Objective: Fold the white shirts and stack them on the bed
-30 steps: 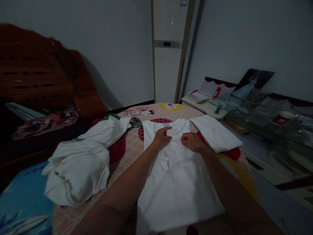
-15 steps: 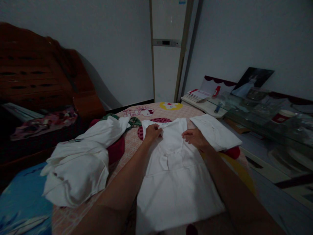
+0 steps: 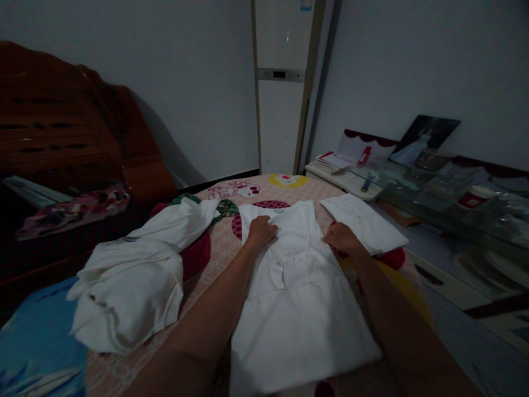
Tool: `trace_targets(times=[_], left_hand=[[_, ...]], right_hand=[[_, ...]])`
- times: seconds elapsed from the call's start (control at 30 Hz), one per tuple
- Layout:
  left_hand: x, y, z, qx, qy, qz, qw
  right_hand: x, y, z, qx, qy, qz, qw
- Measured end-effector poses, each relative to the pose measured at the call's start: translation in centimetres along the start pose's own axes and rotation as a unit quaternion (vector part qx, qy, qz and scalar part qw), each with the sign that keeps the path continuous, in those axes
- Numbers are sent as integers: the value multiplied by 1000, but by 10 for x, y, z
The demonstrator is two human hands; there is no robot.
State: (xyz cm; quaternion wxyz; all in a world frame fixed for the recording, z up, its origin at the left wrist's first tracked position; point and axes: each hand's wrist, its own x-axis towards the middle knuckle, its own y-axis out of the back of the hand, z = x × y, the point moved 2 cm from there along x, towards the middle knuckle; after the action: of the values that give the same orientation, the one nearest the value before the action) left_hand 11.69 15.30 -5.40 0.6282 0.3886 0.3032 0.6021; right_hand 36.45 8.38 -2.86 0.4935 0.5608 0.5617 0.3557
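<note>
A white shirt (image 3: 297, 309) lies folded lengthwise, its neckline pointing away from me and a small dark label print near the collar. On its upper left part rests my left hand (image 3: 261, 231), fingers curled down on the cloth, the fingertips partly hidden. At the shirt's right edge, my right hand (image 3: 342, 239) pinches the fabric with closed fingers. Just beyond that hand lies a second white garment (image 3: 361, 223), folded into a flat square. Over to the left is a loose, crumpled heap of white clothing (image 3: 132, 281).
The pink patterned cloth (image 3: 210, 264) covers the rounded surface. A wooden chair (image 3: 61, 121) and a blue cloth (image 3: 41, 336) are on the left. A glass-topped cabinet (image 3: 433, 193) with a paper cup (image 3: 476, 196) stands right; a tall white air conditioner (image 3: 281, 121) is behind.
My right hand has moved outward and slightly nearer, from the shirt's upper right area to its right edge. My left hand has shifted slightly nearer, its fingers more curled.
</note>
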Motion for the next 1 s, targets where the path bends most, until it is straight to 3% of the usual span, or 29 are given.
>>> trace_targets(times=[0.3,0.57,0.8,0.9,1.0], left_hand=[[-3,8,-4,29,-54,8,998],[-1,12,-5,61,-88,-78,991],[1,9,-6,89,-48,-17,995],[2,9,-9,82,-44,-16,996],[2,8,-10,71,-43,-8,997]], right_hand=[[10,-9,2,9,-30,82,996],[14,-14,7,16,-14,89,996],[13,-9,4,-1,-22,125,992],[20,-5,-4,-6,41,143,989],[39,-14,-17,-13,168,127,978]])
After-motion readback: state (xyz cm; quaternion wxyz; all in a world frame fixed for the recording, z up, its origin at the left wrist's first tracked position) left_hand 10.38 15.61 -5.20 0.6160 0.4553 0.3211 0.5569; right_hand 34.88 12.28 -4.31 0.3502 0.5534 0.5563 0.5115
